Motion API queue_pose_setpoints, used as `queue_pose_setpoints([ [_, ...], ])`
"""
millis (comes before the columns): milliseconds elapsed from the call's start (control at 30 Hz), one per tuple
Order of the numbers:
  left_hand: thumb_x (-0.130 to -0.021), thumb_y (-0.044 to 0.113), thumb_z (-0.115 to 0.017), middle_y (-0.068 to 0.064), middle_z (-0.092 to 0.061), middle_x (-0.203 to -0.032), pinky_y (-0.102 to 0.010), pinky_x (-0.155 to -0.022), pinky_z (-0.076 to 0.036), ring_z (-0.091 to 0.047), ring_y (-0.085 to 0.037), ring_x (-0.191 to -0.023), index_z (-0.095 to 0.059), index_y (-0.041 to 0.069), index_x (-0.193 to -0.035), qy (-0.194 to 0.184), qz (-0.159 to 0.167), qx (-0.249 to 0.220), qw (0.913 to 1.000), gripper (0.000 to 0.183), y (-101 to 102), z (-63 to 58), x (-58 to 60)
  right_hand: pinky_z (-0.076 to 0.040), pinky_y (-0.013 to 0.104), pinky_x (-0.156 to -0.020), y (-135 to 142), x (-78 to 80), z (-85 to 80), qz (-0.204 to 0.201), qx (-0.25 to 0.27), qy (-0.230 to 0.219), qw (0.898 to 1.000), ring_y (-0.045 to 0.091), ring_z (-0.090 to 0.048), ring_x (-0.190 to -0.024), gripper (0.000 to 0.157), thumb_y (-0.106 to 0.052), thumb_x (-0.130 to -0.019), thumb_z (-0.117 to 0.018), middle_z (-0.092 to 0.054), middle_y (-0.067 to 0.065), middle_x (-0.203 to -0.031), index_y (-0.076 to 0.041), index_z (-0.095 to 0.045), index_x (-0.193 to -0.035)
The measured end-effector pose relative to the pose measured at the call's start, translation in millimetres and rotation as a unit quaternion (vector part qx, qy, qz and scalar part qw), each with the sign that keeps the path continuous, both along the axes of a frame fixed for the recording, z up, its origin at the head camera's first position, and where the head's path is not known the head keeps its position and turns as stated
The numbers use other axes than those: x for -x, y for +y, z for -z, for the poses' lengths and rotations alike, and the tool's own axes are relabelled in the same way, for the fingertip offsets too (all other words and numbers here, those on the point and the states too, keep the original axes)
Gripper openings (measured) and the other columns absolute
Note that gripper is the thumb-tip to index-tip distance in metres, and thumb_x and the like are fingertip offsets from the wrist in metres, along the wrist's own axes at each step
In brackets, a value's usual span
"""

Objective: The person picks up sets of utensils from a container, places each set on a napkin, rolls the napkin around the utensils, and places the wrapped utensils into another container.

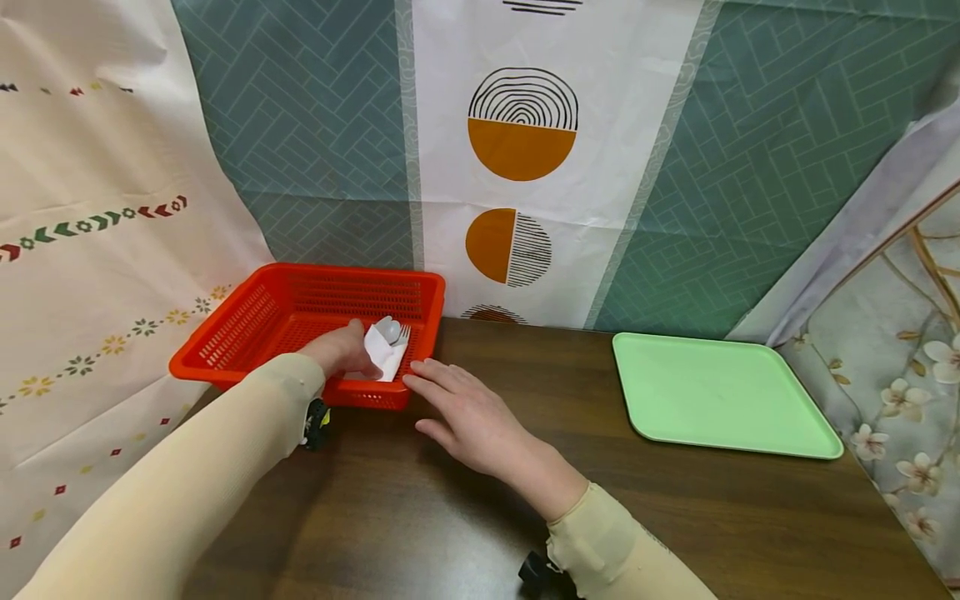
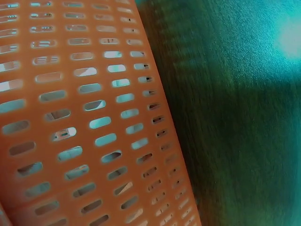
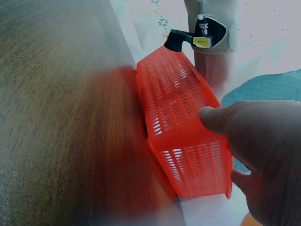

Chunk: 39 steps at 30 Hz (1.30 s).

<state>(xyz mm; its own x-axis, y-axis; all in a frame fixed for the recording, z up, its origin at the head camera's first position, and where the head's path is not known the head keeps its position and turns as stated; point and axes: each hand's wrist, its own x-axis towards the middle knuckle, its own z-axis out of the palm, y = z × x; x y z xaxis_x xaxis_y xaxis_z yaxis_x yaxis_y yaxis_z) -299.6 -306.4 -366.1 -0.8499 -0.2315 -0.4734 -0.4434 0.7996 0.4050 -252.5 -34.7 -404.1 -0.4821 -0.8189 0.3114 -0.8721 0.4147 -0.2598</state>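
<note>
A red slotted plastic basket (image 1: 307,275) sits at the back left of the table. Inside its right end lies a white folded napkin (image 1: 386,357) with a pale spoon (image 1: 389,330) and a fork (image 1: 405,332) sticking out of it. My left hand (image 1: 341,348) reaches over the basket's front rim, right beside the napkin. Its fingertips are hidden, so whether it grips anything does not show. With fingers extended, my right hand (image 1: 472,412) is at the basket's front right corner and holds nothing; whether its fingertips touch the rim is unclear.
On the right of the brown wooden table (image 1: 555,400) lies a light green tray (image 1: 723,392). Patterned cloth (image 1: 330,125) hangs behind the table and along both sides.
</note>
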Motion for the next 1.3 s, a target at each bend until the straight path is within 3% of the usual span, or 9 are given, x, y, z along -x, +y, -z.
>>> queue_pose_setpoints([
  [233,-0.095,0.030,-0.085,-0.028,-0.059,-0.140,-0.053,-0.106,-0.055,-0.062,-0.039,-0.115,-0.043,-0.006,-0.158,-0.012,0.035,0.028,0.9989,0.083,1,-1.2,2.9,-0.025,0.039,-0.132,1,-0.6,-0.7,-0.002,0.001,0.005,1.000,0.020,-0.034,-0.163,0.068,-0.029,-0.104,-0.079,-0.046,0.005,-0.172,-0.014,-0.052,-0.165],
  [467,-0.095,0.043,-0.085,-0.021,-0.064,-0.130,-0.051,-0.101,-0.053,-0.060,-0.037,-0.113,-0.055,-0.006,-0.151,-0.043,0.079,0.033,0.9954,0.080,-32,35.8,38.8,-0.023,0.039,-0.132,0,0.0,-0.9,-0.008,0.004,0.003,1.000,0.020,-0.034,-0.163,0.066,-0.026,-0.105,-0.078,-0.046,0.005,-0.172,-0.012,-0.052,-0.164],
  [733,-0.100,0.037,-0.078,-0.022,-0.064,-0.133,-0.052,-0.112,-0.048,-0.060,-0.036,-0.118,-0.052,-0.006,-0.154,-0.053,0.078,0.001,0.9955,0.074,-5,-2.3,-0.2,-0.024,0.040,-0.132,0,1.0,0.4,-0.009,0.003,0.001,1.000,0.021,-0.036,-0.162,0.066,-0.025,-0.105,-0.079,-0.048,0.009,-0.170,-0.013,-0.053,-0.164],
  [800,-0.098,0.040,-0.080,-0.021,-0.065,-0.133,-0.052,-0.112,-0.049,-0.061,-0.035,-0.117,-0.054,-0.005,-0.153,-0.054,0.084,0.002,0.9950,0.075,-7,-1.5,1.6,-0.024,0.041,-0.132,0,0.8,0.6,-0.009,0.004,0.002,1.000,0.022,-0.036,-0.162,0.065,-0.025,-0.105,-0.079,-0.048,0.009,-0.170,-0.013,-0.053,-0.164],
  [833,-0.096,0.042,-0.082,-0.019,-0.066,-0.131,-0.049,-0.109,-0.050,-0.062,-0.033,-0.115,-0.056,-0.003,-0.152,-0.051,0.097,0.003,0.9940,0.076,-19,13.5,13.0,-0.025,0.041,-0.132,0,0.3,0.3,-0.009,0.004,0.003,1.000,0.022,-0.036,-0.162,0.065,-0.025,-0.105,-0.078,-0.048,0.008,-0.170,-0.012,-0.053,-0.164],
  [933,-0.097,0.044,-0.082,-0.019,-0.067,-0.129,-0.047,-0.106,-0.050,-0.062,-0.033,-0.114,-0.058,-0.004,-0.150,-0.052,0.121,0.021,0.9910,0.075,-22,12.9,16.2,-0.025,0.041,-0.132,0,-0.5,0.1,-0.010,0.004,0.007,1.000,0.021,-0.035,-0.162,0.065,-0.025,-0.105,-0.078,-0.047,0.008,-0.171,-0.012,-0.053,-0.164],
  [1033,-0.099,0.042,-0.079,-0.018,-0.067,-0.124,-0.044,-0.100,-0.050,-0.062,-0.031,-0.109,-0.058,-0.005,-0.150,-0.045,0.130,0.033,0.9900,0.072,-21,8.3,14.5,-0.025,0.041,-0.132,0,-1.1,-0.4,-0.012,0.007,0.008,1.000,0.022,-0.035,-0.163,0.065,-0.025,-0.106,-0.078,-0.047,0.008,-0.171,-0.011,-0.053,-0.164],
  [1067,-0.101,0.039,-0.078,-0.019,-0.067,-0.123,-0.044,-0.100,-0.050,-0.063,-0.033,-0.109,-0.057,-0.007,-0.151,-0.046,0.119,0.032,0.9913,0.071,-10,-7.6,3.9,-0.025,0.041,-0.132,0,-1.1,-0.2,-0.011,0.008,0.008,1.000,0.022,-0.035,-0.163,0.065,-0.025,-0.106,-0.078,-0.047,0.007,-0.171,-0.011,-0.053,-0.164],
  [1300,-0.103,0.033,-0.077,-0.018,-0.066,-0.116,-0.040,-0.092,-0.052,-0.062,-0.031,-0.103,-0.058,-0.005,-0.147,-0.026,0.126,0.017,0.9915,0.061,-9,-14.6,0.5,-0.025,0.040,-0.132,0,-0.7,1.1,-0.004,0.001,0.009,1.000,0.020,-0.035,-0.163,0.065,-0.027,-0.106,-0.078,-0.046,0.005,-0.171,-0.013,-0.053,-0.164],
])
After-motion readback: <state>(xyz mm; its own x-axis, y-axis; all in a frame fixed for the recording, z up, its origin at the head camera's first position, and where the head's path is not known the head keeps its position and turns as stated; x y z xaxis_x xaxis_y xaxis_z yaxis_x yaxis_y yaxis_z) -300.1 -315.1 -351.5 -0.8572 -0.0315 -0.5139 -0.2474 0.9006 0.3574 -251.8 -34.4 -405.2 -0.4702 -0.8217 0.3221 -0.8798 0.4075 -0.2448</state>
